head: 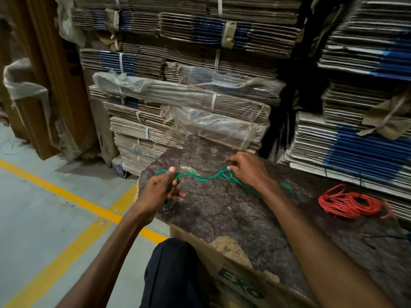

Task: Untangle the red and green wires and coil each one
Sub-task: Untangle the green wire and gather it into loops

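Observation:
The green wire [205,177] stretches in a wavy line between my two hands above the dark worn board [222,210]. My left hand [160,190] grips a bunch of green loops near the board's left corner, thumb up. My right hand [246,171] pinches the green wire where it twists into a small tangle, and more green wire trails under my right wrist to the right. The red wire [349,202] lies apart as a loose coil on the right side of the board, touched by neither hand.
The board lies on a cardboard box [240,285] with green print. Strapped stacks of flattened cartons [189,96] rise right behind and to the right. Grey floor with yellow lines [73,196] lies to the left. My dark-trousered knee [171,263] is below.

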`<state>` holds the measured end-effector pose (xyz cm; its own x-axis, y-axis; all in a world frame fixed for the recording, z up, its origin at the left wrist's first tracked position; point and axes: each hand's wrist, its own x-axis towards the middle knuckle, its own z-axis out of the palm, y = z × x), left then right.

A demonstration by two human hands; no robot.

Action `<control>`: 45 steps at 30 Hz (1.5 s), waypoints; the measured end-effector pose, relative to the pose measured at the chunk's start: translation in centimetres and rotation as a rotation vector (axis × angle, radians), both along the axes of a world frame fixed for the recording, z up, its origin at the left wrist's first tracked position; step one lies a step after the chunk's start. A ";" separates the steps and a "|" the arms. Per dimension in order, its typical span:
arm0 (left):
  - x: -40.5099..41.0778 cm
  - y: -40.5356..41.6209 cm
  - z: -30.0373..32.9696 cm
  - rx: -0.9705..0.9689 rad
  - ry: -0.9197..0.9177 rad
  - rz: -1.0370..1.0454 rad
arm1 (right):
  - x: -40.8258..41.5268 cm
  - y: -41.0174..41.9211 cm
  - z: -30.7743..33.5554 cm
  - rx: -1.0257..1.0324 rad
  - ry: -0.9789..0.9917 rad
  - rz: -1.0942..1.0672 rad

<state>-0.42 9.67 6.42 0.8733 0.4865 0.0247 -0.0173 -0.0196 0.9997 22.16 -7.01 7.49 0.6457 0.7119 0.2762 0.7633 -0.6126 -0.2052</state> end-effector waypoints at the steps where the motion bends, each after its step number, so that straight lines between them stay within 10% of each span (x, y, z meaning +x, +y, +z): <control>1: 0.0 0.1 -0.1 -0.004 0.000 0.002 | 0.0 -0.3 -0.2 -0.023 -0.007 0.000; 13: 0.6 -0.7 0.0 -0.035 -0.023 0.019 | -0.2 -4.2 -2.1 -0.026 0.054 -0.067; 27: 1.0 0.2 -1.6 -0.208 0.008 0.099 | 2.7 -8.2 -2.5 0.698 0.304 -0.545; 36: 1.0 -0.2 -1.4 -0.047 0.039 0.109 | 3.0 -9.7 -2.2 -0.003 0.426 -0.239; 45: 1.7 -0.8 -1.2 0.045 0.092 0.015 | 0.1 -5.2 0.1 0.271 0.156 -0.141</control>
